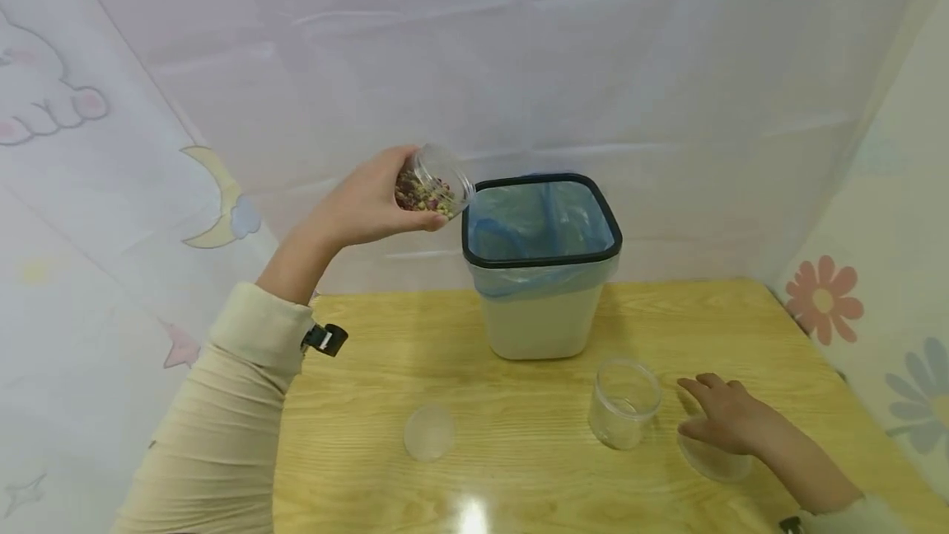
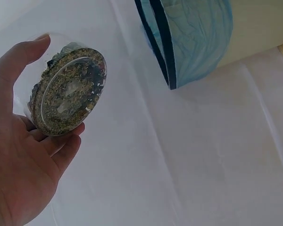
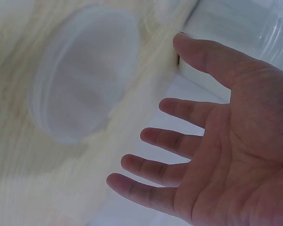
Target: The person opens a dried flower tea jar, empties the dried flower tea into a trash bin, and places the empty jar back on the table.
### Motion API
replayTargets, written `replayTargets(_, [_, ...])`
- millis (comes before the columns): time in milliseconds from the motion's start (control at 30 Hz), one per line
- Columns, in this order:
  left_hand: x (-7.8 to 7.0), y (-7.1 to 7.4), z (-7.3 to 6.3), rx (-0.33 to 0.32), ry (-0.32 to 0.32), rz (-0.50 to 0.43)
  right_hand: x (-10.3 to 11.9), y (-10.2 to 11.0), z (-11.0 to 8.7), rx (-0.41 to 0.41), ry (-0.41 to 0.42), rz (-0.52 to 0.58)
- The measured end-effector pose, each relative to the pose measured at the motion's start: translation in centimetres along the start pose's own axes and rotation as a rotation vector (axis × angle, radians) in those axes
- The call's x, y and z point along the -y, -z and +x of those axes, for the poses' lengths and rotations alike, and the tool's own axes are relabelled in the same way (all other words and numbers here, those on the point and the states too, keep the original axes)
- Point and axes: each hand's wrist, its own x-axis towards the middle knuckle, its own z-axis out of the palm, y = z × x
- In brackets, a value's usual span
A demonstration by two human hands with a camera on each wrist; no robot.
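Note:
My left hand grips a clear plastic jar of dried flower buds, raised at the left edge of the bin. The jar is tipped on its side, mouth toward the bin, and the buds lie along its lower wall. In the left wrist view the jar's round base faces the camera between thumb and fingers. Over the table's right side, my right hand has its fingers spread and holds nothing. A clear round lid lies beneath it, partly covered by the hand in the head view.
A second clear jar stands upright, without a lid, just left of my right hand. Another round lid lies on the wooden table left of centre. The bin has a black rim and blue liner. Printed cloth hangs behind.

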Motion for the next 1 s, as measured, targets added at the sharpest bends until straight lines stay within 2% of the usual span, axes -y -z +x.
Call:
replayTargets(100, [-0.2, 0.2, 0.4, -0.004, -0.023, 0.006, 0.0, 0.3, 0.1, -0.003, -0.010, 0.004])
replayTargets(200, [0.0, -0.1, 0.6, 0.019, -0.033, -0.008, 0.1, 0.2, 0.0, 0.005, -0.015, 0.017])
replayTargets(400, [0.2, -1.2, 0.5, 0.036, -0.002, -0.025, -0.1, -0.3, -0.5, 0.008, -0.012, 0.023])
replayTargets(600, [-0.6, -1.0, 0.9, 0.011, 0.033, 0.062, -0.2, 0.2, -0.6, -0.016, -0.009, 0.009])
replayTargets(800, [-1.3, -1.4, 1.5, 0.035, 0.105, 0.178, 0.0, 0.4, -0.5, 0.002, -0.018, 0.022])
replayTargets(1000, [-1.8, -1.8, 2.1, 0.046, 0.142, 0.233, -0.2, 0.2, -0.6, 0.009, -0.022, 0.013])
